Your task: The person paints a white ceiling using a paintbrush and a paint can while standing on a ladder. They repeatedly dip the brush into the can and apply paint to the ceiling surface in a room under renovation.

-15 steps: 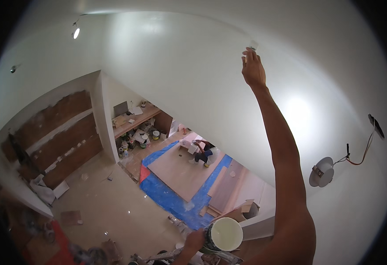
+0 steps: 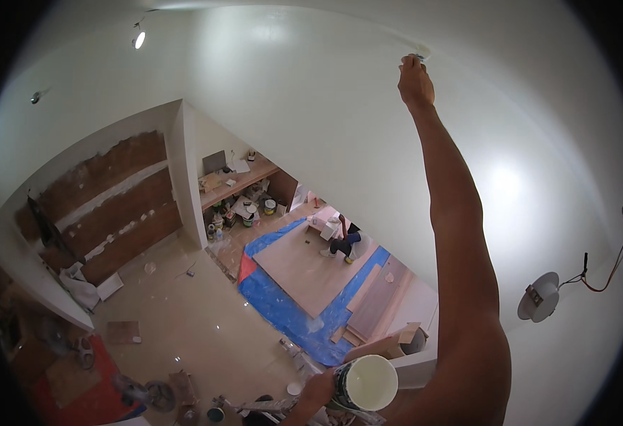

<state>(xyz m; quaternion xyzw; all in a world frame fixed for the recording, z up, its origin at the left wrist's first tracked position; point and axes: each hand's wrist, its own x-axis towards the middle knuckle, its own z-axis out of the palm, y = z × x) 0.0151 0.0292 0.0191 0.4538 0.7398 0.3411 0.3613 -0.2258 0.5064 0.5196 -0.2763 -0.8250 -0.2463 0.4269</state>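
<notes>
Right hand (image 2: 416, 79) is clamped on a small brush (image 2: 416, 57) touching the ceiling edge; left hand (image 2: 318, 389) grips a white paint bucket (image 2: 365, 383) low, with open floor (image 2: 205, 319) beneath

White walls (image 2: 311, 106) glow under a ceiling spotlight (image 2: 139, 39). Far below, a pale tiled floor (image 2: 183, 319) carries a blue tarp (image 2: 290, 312) and wooden boards (image 2: 301, 266). Brown wooden shelving (image 2: 112, 206) fills the alcove.

Blue tarp (image 2: 290, 312) spread on tiled floor (image 2: 183, 319), plywood sheet (image 2: 304, 266) lying on it. Another person (image 2: 341, 243) crouched at sheet's far edge. Wooden shelf (image 2: 237, 181) crowded with cans. Round light fitting (image 2: 537, 297) dangling from wall on wires. Spotlight (image 2: 139, 39) lit overhead.
</notes>
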